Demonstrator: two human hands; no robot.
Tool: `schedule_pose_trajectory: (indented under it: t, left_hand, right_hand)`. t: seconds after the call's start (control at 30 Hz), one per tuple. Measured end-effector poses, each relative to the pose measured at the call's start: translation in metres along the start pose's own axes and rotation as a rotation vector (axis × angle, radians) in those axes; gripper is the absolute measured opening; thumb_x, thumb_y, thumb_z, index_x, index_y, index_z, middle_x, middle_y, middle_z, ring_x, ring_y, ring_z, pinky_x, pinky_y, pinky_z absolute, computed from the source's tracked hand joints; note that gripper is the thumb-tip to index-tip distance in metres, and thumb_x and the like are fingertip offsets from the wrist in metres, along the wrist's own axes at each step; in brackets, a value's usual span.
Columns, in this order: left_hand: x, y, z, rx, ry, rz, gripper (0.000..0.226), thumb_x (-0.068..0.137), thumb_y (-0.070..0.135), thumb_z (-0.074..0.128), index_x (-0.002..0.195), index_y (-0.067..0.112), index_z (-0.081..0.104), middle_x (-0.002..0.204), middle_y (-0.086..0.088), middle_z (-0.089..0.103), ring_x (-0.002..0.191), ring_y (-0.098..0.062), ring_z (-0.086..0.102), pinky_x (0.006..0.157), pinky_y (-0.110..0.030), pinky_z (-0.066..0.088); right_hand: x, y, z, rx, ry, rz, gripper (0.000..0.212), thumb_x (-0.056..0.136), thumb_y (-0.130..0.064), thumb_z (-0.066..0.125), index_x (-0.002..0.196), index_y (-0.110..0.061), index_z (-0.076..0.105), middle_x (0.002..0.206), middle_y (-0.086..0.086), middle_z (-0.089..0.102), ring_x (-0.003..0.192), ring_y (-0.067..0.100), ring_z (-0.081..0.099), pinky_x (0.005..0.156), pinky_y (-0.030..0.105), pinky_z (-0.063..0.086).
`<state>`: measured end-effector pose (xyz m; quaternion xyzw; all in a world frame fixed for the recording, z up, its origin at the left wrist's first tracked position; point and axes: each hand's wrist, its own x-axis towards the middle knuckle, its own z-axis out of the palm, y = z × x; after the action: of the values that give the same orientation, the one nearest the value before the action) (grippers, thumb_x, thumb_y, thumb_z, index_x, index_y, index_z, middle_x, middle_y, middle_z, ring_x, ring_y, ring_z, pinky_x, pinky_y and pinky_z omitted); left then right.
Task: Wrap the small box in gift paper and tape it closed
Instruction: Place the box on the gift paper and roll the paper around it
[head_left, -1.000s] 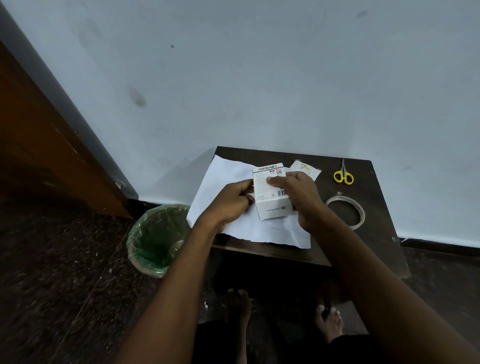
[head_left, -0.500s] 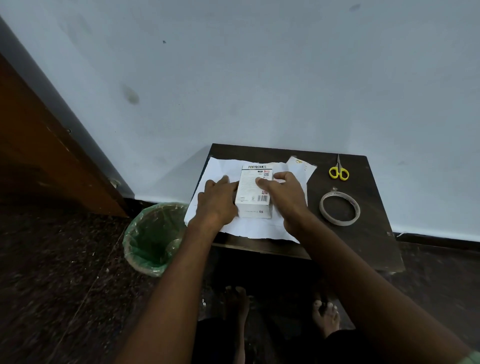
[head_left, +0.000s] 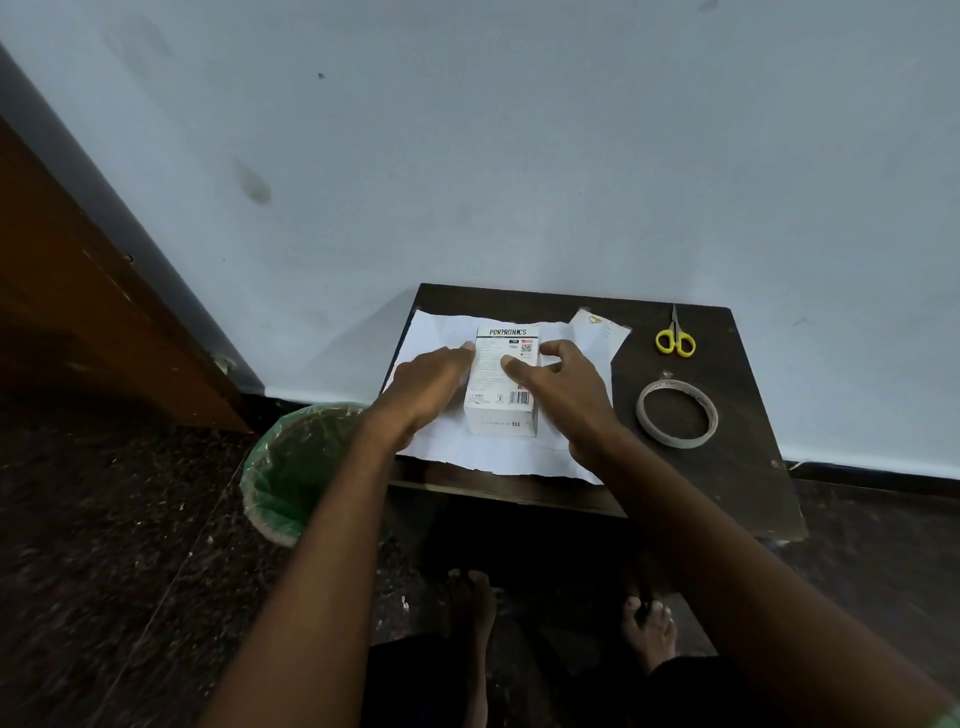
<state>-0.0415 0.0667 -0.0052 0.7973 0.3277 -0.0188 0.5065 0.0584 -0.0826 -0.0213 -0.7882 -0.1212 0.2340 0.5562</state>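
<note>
A small white box (head_left: 496, 384) with printed labels lies flat on a white sheet of gift paper (head_left: 493, 458), which is spread on a dark wooden table (head_left: 727, 483). My left hand (head_left: 426, 387) rests on the paper with straight fingers against the box's left side. My right hand (head_left: 566, 384) hovers at the box's right side with fingers spread and loosely bent; its thumb reaches over the box's top. A roll of clear tape (head_left: 675, 441) lies on the table to the right of the paper.
Yellow-handled scissors (head_left: 674, 340) lie at the table's back right, and a small printed slip (head_left: 597, 330) pokes out behind the paper. A green-lined bin (head_left: 280, 467) stands on the floor left of the table. A wall is close behind, and my bare feet are under the table's front edge.
The box was tilted up in both hands and has been laid flat on the paper. My right hand's grip has loosened, and the left hand's fingers have straightened beside the box.
</note>
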Motion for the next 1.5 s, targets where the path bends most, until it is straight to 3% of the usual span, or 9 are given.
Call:
schedule_pose_trajectory:
  t: [0.13, 0.33, 0.43, 0.5, 0.63, 0.73, 1.0, 1.17, 1.5]
  left_hand:
    - [-0.001, 0.0, 0.005, 0.066, 0.046, 0.094, 0.038, 0.1, 0.056, 0.055, 0.127, 0.038, 0.075, 0.124, 0.009, 0.075, 0.119, -0.018, 0.067, 0.111, -0.045, 0.05]
    - [-0.007, 0.004, 0.003, 0.065, 0.041, 0.081, 0.058, 0.084, 0.063, 0.051, 0.131, 0.039, 0.075, 0.124, 0.011, 0.077, 0.116, -0.017, 0.07, 0.109, -0.046, 0.053]
    - [-0.007, 0.003, 0.003, 0.095, 0.059, 0.1, 0.042, 0.1, 0.053, 0.055, 0.132, 0.033, 0.075, 0.126, 0.009, 0.076, 0.117, -0.018, 0.07, 0.107, -0.043, 0.053]
    - [-0.003, 0.002, 0.002, 0.191, 0.159, 0.117, 0.039, 0.109, 0.044, 0.051, 0.135, 0.025, 0.072, 0.136, 0.003, 0.072, 0.125, -0.021, 0.065, 0.108, -0.038, 0.05]
    - [-0.001, -0.005, -0.008, 0.411, 0.46, -0.017, 0.064, 0.102, 0.047, 0.065, 0.156, 0.018, 0.047, 0.155, -0.01, 0.053, 0.143, -0.036, 0.048, 0.113, -0.051, 0.042]
    - [-0.006, -0.011, -0.018, 0.36, 0.465, -0.123, 0.093, 0.096, 0.045, 0.076, 0.164, 0.011, 0.022, 0.156, -0.018, 0.047, 0.144, -0.042, 0.046, 0.11, -0.054, 0.045]
    - [-0.01, -0.008, -0.032, 0.261, 0.446, 0.087, 0.04, 0.089, 0.024, 0.083, 0.127, 0.017, 0.075, 0.122, -0.004, 0.076, 0.111, -0.027, 0.071, 0.089, -0.034, 0.053]
    - [-0.014, 0.01, -0.018, -0.007, 0.348, 0.186, 0.03, 0.087, 0.012, 0.083, 0.116, 0.018, 0.082, 0.098, 0.001, 0.081, 0.091, -0.017, 0.077, 0.089, -0.037, 0.063]
    - [-0.006, 0.015, 0.011, 0.142, 0.287, 0.296, 0.038, 0.087, 0.019, 0.075, 0.123, 0.026, 0.08, 0.079, 0.011, 0.076, 0.075, 0.004, 0.067, 0.079, -0.014, 0.051]
  right_hand:
    - [0.001, 0.001, -0.001, -0.037, 0.02, -0.006, 0.053, 0.09, -0.044, 0.079, 0.13, -0.014, 0.062, 0.132, 0.003, 0.066, 0.11, 0.017, 0.071, 0.066, 0.016, 0.049]
    - [0.003, 0.001, -0.004, -0.118, -0.021, -0.04, 0.053, 0.094, -0.036, 0.077, 0.14, -0.013, 0.062, 0.14, 0.002, 0.067, 0.116, 0.016, 0.069, 0.066, 0.013, 0.049]
    - [0.0, 0.001, -0.002, -0.246, 0.025, -0.081, 0.072, 0.092, -0.046, 0.076, 0.151, -0.015, 0.05, 0.149, 0.006, 0.055, 0.132, 0.023, 0.056, 0.097, 0.032, 0.054]
    - [-0.001, 0.004, -0.001, -0.39, 0.091, -0.19, 0.08, 0.089, -0.051, 0.076, 0.154, -0.017, 0.045, 0.151, 0.008, 0.049, 0.141, 0.026, 0.045, 0.116, 0.045, 0.04]
    - [-0.001, 0.006, -0.002, -0.391, 0.024, -0.297, 0.083, 0.087, -0.05, 0.078, 0.157, -0.025, 0.041, 0.157, 0.006, 0.041, 0.148, 0.025, 0.034, 0.121, 0.043, 0.031]
    - [-0.002, 0.008, -0.002, -0.422, -0.06, -0.278, 0.093, 0.084, -0.053, 0.08, 0.16, -0.027, 0.032, 0.163, 0.002, 0.032, 0.151, 0.025, 0.028, 0.122, 0.049, 0.03]
    - [0.0, 0.012, 0.005, -0.359, -0.123, -0.194, 0.124, 0.054, -0.082, 0.069, 0.158, -0.037, 0.02, 0.158, -0.006, 0.04, 0.143, 0.024, 0.043, 0.114, 0.061, 0.038]
    - [0.001, 0.013, 0.007, -0.353, -0.119, -0.209, 0.121, 0.053, -0.085, 0.069, 0.156, -0.038, 0.024, 0.158, -0.005, 0.041, 0.142, 0.024, 0.044, 0.112, 0.06, 0.041]
    - [0.006, 0.016, 0.005, -0.21, -0.12, -0.23, 0.1, 0.051, -0.069, 0.084, 0.137, -0.041, 0.042, 0.133, -0.013, 0.063, 0.122, 0.021, 0.061, 0.102, 0.053, 0.052]
